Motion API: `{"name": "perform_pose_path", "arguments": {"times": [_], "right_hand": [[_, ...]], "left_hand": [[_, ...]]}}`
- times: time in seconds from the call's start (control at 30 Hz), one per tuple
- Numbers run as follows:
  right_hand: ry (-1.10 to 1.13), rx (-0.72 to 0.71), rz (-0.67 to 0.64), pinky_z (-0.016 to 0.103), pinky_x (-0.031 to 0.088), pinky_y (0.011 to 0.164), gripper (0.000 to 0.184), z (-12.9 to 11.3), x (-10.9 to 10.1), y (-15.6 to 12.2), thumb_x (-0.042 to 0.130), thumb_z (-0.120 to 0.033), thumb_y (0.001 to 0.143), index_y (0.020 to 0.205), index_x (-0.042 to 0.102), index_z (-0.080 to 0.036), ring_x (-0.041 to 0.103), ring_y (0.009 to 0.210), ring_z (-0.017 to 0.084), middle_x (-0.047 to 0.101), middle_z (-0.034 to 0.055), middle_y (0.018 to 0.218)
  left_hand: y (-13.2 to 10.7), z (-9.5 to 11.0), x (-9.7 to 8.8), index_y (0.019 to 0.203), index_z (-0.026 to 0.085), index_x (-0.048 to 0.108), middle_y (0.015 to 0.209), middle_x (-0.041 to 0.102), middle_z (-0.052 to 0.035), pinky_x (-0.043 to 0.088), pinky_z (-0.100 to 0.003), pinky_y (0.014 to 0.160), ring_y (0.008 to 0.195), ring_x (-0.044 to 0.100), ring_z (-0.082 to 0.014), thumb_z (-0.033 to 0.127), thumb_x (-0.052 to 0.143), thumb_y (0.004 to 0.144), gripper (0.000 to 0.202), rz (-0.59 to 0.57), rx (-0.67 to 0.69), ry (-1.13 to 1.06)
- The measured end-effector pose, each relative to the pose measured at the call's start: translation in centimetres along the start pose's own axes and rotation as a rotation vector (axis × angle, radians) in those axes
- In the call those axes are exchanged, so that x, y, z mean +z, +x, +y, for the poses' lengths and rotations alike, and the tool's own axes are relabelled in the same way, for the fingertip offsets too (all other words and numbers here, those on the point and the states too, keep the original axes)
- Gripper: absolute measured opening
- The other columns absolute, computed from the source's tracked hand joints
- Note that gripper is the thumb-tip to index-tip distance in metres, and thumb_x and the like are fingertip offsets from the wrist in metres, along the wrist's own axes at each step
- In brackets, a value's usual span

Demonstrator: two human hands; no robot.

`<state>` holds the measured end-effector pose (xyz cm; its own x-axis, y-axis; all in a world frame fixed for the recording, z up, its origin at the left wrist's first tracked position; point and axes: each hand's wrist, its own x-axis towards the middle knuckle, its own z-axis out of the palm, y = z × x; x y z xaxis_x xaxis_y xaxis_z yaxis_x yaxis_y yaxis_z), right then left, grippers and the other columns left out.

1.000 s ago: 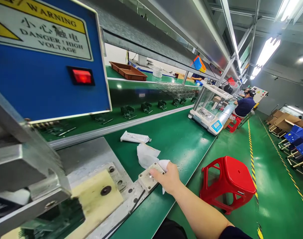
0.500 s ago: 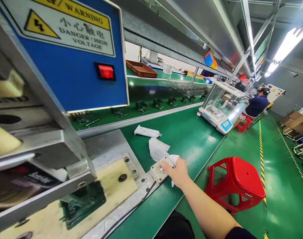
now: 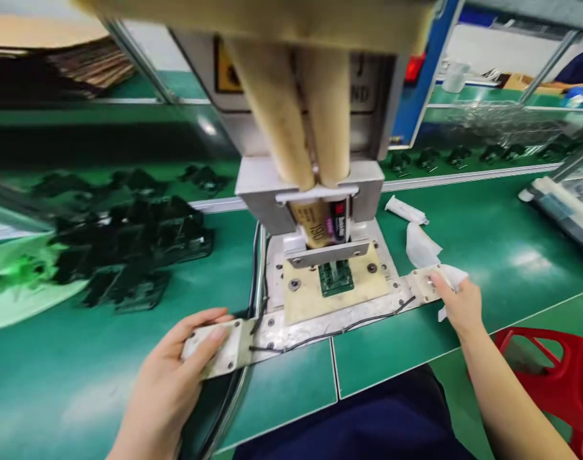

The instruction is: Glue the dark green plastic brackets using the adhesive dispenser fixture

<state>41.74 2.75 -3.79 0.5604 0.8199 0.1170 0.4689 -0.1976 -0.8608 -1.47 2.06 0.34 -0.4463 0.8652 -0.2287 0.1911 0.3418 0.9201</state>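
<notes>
My left hand (image 3: 164,377) is closed around a white button box (image 3: 228,352) at the left end of the metal base, thumb on top. At the other end, my right hand (image 3: 463,305) grips a matching right button box (image 3: 421,285), its thumb over the button. A white tissue (image 3: 454,276) is caught by the right hand's fingers. Between the hands, a dark green plastic part (image 3: 336,279) sits on the cream fixture plate (image 3: 305,305). Directly above it, a labelled two-part adhesive cartridge (image 3: 315,223) stands in the dispensing machine, its lower end hidden by a metal bracket.
Dark plastic parts (image 3: 138,236) are grouped at left beside a light green bag (image 3: 27,275). More line the back channel. A white cartridge (image 3: 406,209) and crumpled white paper (image 3: 421,245) lie right of the machine. A red stool (image 3: 559,364) stands at lower right. Cables run by my left hand.
The view has swung left to face the machine, bringing my left hand on its button box into sight. My right hand stays on the right box.
</notes>
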Motion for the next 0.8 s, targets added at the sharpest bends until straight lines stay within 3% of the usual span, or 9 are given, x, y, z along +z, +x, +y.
{"name": "perform_pose_path", "arguments": {"times": [0.1,0.23,0.4,0.5,0.63,0.7,0.8], "right_hand": [[-0.037,-0.036,0.016,0.042,0.057,0.078,0.066,0.0,-0.4,-0.1,0.071,-0.078,0.07,0.095,0.083,-0.018,0.075,0.085,0.033,0.081,0.0124,0.089],[-0.056,-0.057,0.021,0.042,0.057,0.078,0.069,0.1,-0.6,-0.1,0.07,-0.079,0.072,0.097,0.083,-0.017,0.075,0.084,0.032,0.081,0.0127,0.089],[-0.046,-0.043,0.03,0.045,0.056,0.082,0.072,0.4,-0.7,0.1,0.072,-0.08,0.071,0.1,0.083,-0.015,0.075,0.09,0.034,0.081,0.0133,0.092],[-0.043,-0.028,0.032,0.045,0.056,0.08,0.072,0.3,-0.8,0.0,0.073,-0.08,0.07,0.1,0.083,-0.015,0.075,0.09,0.035,0.081,0.0131,0.091],[-0.032,-0.019,0.024,0.042,0.057,0.074,0.068,0.2,-0.9,-0.1,0.075,-0.078,0.07,0.099,0.083,-0.016,0.075,0.09,0.035,0.081,0.0123,0.092],[-0.025,-0.009,0.02,0.042,0.057,0.073,0.067,0.2,-0.9,-0.2,0.076,-0.077,0.07,0.099,0.083,-0.017,0.075,0.089,0.034,0.08,0.012,0.091],[-0.021,-0.005,0.022,0.043,0.056,0.076,0.066,0.2,-0.8,-0.2,0.076,-0.075,0.071,0.1,0.083,-0.017,0.075,0.089,0.034,0.08,0.0116,0.091]], "left_hand": [[-0.5,0.0,0.3,0.098,0.021,0.074,0.092,0.075,-0.0007,0.05,-0.015,0.055,0.069,0.06,-0.0131,0.069,0.1,0.042,0.078,-0.028,-0.125,-0.172],[-1.3,0.8,0.7,0.105,0.023,0.072,0.099,0.073,0.0006,0.051,-0.016,0.065,0.078,0.06,-0.0138,0.054,0.095,0.069,0.053,-0.095,-0.152,-0.217],[-1.7,1.0,0.8,0.108,0.023,0.07,0.102,0.073,-0.0003,0.048,-0.02,0.068,0.082,0.06,-0.0161,0.053,0.092,0.072,0.052,-0.073,-0.124,-0.204],[-2.1,1.7,0.9,0.112,0.024,0.069,0.109,0.074,-0.0015,0.048,-0.026,0.071,0.083,0.061,-0.019,0.055,0.081,0.08,0.046,-0.036,-0.054,0.081],[-2.8,4.2,1.1,0.116,0.024,0.068,0.122,0.07,-0.0063,0.052,-0.042,0.094,0.103,0.066,-0.0293,0.054,0.067,0.088,0.041,0.185,0.288,0.602],[-2.8,5.7,1.8,0.121,0.023,0.065,0.128,0.068,-0.0081,0.05,-0.047,0.106,0.119,0.065,-0.034,0.055,0.067,0.087,0.046,0.097,0.456,0.611],[-2.0,7.6,4.0,0.138,0.023,0.054,0.14,0.064,-0.0111,0.047,-0.053,0.115,0.134,0.058,-0.0376,0.063,0.075,0.079,0.074,-0.254,0.531,0.49]]}}
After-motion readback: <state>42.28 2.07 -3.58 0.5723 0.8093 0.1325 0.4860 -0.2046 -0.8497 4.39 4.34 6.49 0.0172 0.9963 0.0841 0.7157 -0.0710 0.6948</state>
